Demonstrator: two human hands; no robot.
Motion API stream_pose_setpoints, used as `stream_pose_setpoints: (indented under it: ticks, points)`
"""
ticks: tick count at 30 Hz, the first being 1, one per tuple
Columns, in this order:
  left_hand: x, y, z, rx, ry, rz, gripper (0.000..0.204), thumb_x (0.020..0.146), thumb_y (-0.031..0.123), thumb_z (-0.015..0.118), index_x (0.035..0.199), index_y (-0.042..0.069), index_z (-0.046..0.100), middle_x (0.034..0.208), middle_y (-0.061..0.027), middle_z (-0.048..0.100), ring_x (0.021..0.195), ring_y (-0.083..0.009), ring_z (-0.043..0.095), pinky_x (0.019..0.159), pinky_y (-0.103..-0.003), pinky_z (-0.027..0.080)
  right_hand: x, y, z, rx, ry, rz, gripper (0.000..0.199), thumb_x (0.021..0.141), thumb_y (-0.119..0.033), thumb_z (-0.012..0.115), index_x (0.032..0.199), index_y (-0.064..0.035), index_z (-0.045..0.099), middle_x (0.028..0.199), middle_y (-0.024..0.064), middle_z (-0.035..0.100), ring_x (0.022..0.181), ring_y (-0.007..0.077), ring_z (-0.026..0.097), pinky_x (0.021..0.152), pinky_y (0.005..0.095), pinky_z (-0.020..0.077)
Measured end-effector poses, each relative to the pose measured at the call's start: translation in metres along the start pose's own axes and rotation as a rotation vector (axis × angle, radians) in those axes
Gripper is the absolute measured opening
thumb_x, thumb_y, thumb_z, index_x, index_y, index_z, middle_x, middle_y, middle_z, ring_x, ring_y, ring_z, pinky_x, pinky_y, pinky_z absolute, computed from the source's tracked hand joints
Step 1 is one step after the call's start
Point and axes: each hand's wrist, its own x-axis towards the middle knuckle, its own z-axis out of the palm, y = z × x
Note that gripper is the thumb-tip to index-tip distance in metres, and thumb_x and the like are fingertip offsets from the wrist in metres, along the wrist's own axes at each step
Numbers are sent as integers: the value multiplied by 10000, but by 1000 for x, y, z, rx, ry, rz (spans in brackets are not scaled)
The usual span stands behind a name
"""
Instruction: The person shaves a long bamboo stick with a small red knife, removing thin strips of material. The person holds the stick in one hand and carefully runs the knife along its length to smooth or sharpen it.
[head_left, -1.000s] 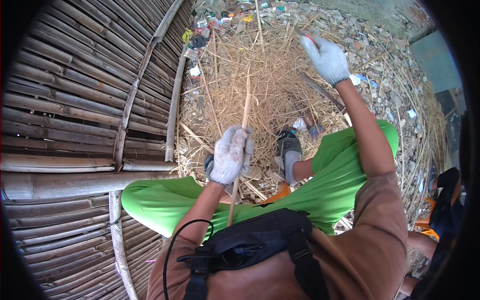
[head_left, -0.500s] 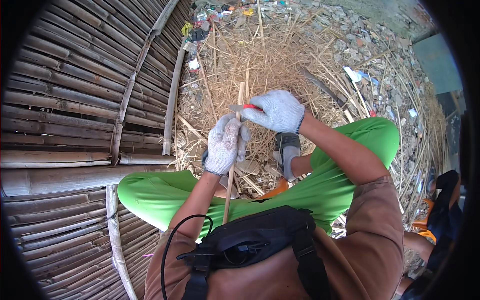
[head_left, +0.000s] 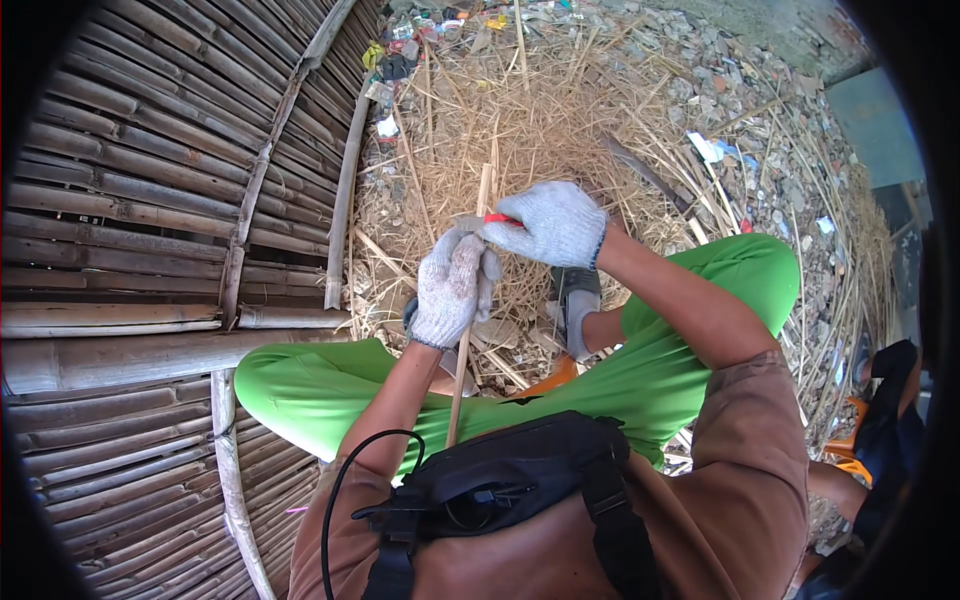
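Note:
My left hand (head_left: 450,288), in a worn pale knit glove, is wrapped round a long thin bamboo strip (head_left: 459,385). The strip runs from near my waist up between my legs, and its far end sticks out beyond both hands. My right hand (head_left: 553,224), gloved too, grips a small knife with a red handle (head_left: 497,218). Its short blade lies across the strip just above my left fingers, pointing left. Part of the blade and most of the handle are hidden by the gloves.
Thin bamboo shavings (head_left: 550,120) cover the ground ahead. A long dark blade (head_left: 645,172) lies on them to the right. A bamboo slat wall (head_left: 150,200) stands at my left. Litter and rubble (head_left: 740,110) spread at the far right. Part of another person (head_left: 890,440) shows at the right edge.
The knife and my right hand have shifted slightly down the strip, nearer my left fingers. My left hand keeps its hold, with hardly any movement.

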Motion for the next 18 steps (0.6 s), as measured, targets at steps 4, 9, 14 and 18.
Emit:
stream_pose_setpoints:
  ticks: [4,9,14,18]
  points:
    - [-14,2,11,54,-8,3,260,1170,257,538,1186,11,622,735,-31,624,423,-75,500,354,-241,404,12,51,-28,-148,321,263,674,1059,-742,455,971,-161,785,851,195,779,820,378,783,755,519,621]
    - [-22,2,18,-11,-110,-52,321,1182,274,505,1281,-12,613,775,-14,623,433,-62,480,366,-227,414,-7,134,-126,-153,609,560,820,1047,-826,390,1026,-108,787,912,169,794,865,369,785,802,505,619]
    - [-12,-1,7,-71,-71,-35,321,1176,268,519,1275,-23,609,771,-32,624,429,-71,473,357,-232,403,2,67,-50,91,386,217,782,1057,-792,421,1055,-100,787,943,191,790,888,404,772,794,537,597]
    - [-7,5,9,-89,-50,-3,314,1173,272,537,1256,-22,610,769,-36,628,426,-80,478,354,-240,400,-3,25,-17,86,72,75,674,1056,-721,502,1056,-111,790,885,193,777,847,430,763,767,568,589]
